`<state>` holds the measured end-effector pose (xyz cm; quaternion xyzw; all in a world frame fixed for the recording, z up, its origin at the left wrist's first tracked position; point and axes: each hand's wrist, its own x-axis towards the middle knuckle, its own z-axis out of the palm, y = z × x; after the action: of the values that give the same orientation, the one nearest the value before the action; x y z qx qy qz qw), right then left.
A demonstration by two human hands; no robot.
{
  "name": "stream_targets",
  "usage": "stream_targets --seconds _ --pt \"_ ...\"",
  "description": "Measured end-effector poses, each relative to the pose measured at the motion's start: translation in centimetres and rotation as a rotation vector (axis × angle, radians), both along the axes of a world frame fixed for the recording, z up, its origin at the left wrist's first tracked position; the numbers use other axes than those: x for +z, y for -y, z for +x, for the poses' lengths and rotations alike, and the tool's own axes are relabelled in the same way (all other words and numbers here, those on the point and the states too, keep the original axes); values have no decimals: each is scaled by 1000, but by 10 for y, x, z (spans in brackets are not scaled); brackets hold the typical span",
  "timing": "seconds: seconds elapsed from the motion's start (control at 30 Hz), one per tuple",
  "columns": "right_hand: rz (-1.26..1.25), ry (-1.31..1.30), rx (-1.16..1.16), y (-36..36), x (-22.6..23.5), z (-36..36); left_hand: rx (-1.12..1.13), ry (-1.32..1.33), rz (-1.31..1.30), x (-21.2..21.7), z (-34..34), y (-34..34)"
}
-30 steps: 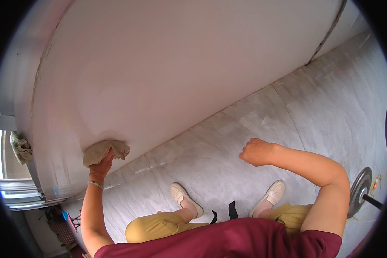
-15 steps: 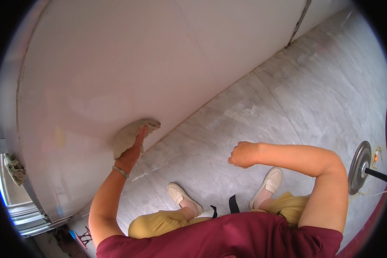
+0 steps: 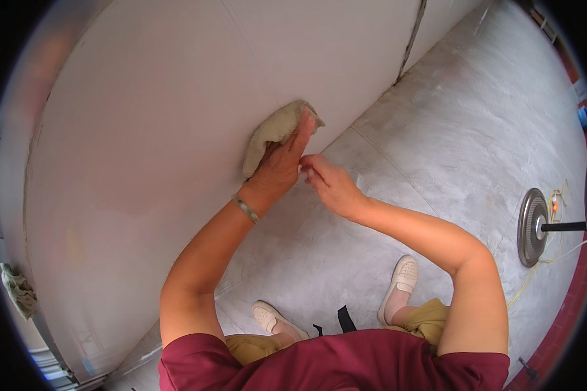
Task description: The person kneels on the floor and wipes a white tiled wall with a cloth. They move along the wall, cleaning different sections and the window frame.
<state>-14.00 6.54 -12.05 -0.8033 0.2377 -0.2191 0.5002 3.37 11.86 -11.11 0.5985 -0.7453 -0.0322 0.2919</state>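
A greyish-beige cloth (image 3: 282, 124) lies bunched against the large white panel (image 3: 156, 130). My left hand (image 3: 282, 163) presses it there with the fingers stretched over it, and a pale bangle circles that wrist. My right hand (image 3: 332, 186) is close beside the left, with bent fingers drawn together by the left hand's edge. Whether it touches the left hand, or has anything between its fingertips, I cannot make out.
Grey marbled floor (image 3: 398, 195) meets the panel along a slanting edge. To the right stands a round metal base with a black pole (image 3: 533, 225), a yellowish cord (image 3: 535, 267) by it. Another cloth (image 3: 18, 290) hangs at the far left. My pale shoes (image 3: 404, 274) stand below.
My left hand has carried the cloth up and to the right across the panel. My right hand has moved up and left, close to the left hand.
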Motion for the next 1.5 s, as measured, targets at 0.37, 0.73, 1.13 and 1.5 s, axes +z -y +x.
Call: stream_targets --seconds 0.37,0.73,1.13,1.5 --pt "-367 425 -807 -2 -14 138 39 -559 40 123 14 -74" --pt "-852 791 -683 39 161 168 719 711 -987 289 64 -148" --pt "-898 986 256 7 224 173 990 963 -849 286 89 -138" --pt "-1101 889 -514 119 250 154 1065 1184 -816 280 102 -134"
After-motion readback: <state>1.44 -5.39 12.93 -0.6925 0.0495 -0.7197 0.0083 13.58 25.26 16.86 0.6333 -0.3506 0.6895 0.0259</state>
